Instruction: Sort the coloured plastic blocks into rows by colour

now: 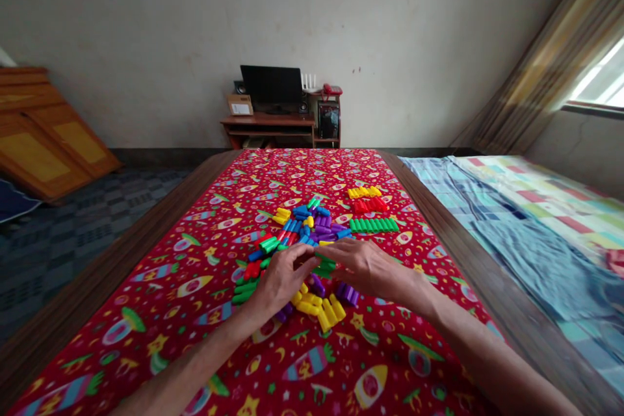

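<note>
Both hands meet over a loose pile of short coloured plastic cylinders on the table. My left hand (283, 276) comes in from the left, thumb and fingers curled towards each other; what sits at its fingertips is hidden. From the other side my right hand (365, 265) reaches across, its fingers bent over green cylinders (325, 266) that show between the hands. Close below lie yellow cylinders (331, 313) and purple cylinders (348, 294). Beyond the hands are mixed blue, purple, red and green pieces (297, 226). Further right, a green row (374, 225), a red row (370, 205) and a yellow row (364, 192) lie lined up.
A red patterned cloth (195, 338) covers the wooden-edged table (424, 195). To the right is a bed (526, 227) with checked covers. A desk (268, 120) with a monitor (272, 88) stands against the far wall, and a wooden cabinet (49, 136) is at left.
</note>
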The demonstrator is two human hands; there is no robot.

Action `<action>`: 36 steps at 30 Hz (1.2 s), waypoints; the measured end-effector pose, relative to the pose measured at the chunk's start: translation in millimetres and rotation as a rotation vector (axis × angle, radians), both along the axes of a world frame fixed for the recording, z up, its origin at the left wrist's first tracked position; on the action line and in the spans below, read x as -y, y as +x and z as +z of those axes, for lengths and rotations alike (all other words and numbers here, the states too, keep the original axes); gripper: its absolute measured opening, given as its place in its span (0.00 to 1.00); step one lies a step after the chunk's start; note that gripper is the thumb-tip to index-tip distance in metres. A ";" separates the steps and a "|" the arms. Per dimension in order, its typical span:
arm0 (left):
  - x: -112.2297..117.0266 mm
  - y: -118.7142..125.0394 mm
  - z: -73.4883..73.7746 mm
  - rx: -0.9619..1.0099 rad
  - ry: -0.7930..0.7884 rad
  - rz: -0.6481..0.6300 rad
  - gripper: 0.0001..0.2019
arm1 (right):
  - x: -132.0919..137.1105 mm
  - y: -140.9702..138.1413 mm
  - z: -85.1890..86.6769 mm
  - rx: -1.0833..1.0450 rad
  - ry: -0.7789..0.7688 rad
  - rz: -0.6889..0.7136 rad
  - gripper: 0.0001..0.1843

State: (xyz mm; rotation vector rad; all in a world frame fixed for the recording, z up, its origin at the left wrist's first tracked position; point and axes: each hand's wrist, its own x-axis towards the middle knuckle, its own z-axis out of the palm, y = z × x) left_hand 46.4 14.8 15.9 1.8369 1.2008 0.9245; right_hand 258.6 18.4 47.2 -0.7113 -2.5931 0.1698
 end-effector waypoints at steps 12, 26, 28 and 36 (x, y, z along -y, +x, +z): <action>-5.0 -7.8 -9.5 0.062 -0.254 -0.170 0.24 | 10.2 -9.9 3.7 0.101 0.104 0.070 0.19; -9.1 -10.8 4.0 -0.072 0.221 -0.026 0.16 | -84.5 82.6 -53.7 -0.166 -0.056 -0.400 0.16; -8.4 -10.7 7.9 -0.123 0.250 -0.024 0.15 | -88.2 85.4 -64.8 -0.161 -0.080 -0.412 0.17; -29.9 -38.0 11.1 -0.370 0.412 -0.068 0.15 | -84.5 82.5 -55.7 -0.158 -0.014 -0.367 0.20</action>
